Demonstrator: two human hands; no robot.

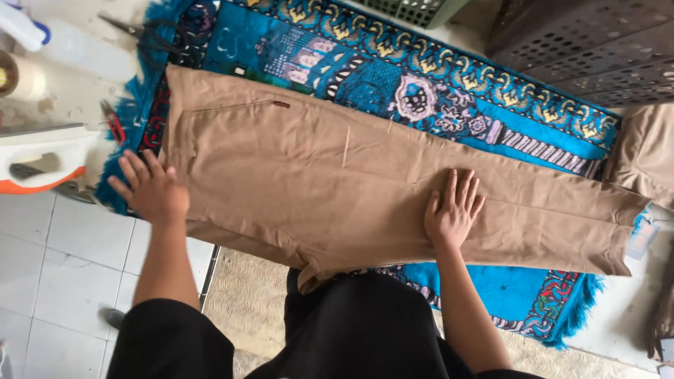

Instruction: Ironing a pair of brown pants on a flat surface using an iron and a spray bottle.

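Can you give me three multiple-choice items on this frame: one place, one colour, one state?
1. Where does the right hand rest?
A. on the leg part of the tan trousers
B. on the iron
C. on the floor tiles

2. What is the main colour of the patterned rug under the trousers?
A. red
B. blue
C. green

3. How do the trousers lie?
A. bunched in a heap
B. hanging from a hook
C. spread flat along the rug

Answers:
1 A: the right palm lies flat, fingers spread, on the leg section, while the left hand is at the waist end.
2 B: the rug shows blue ground and a blue fringe around the fabric.
3 C: the fabric lies laid out full length from waist to hem, with both hands pressed on it.
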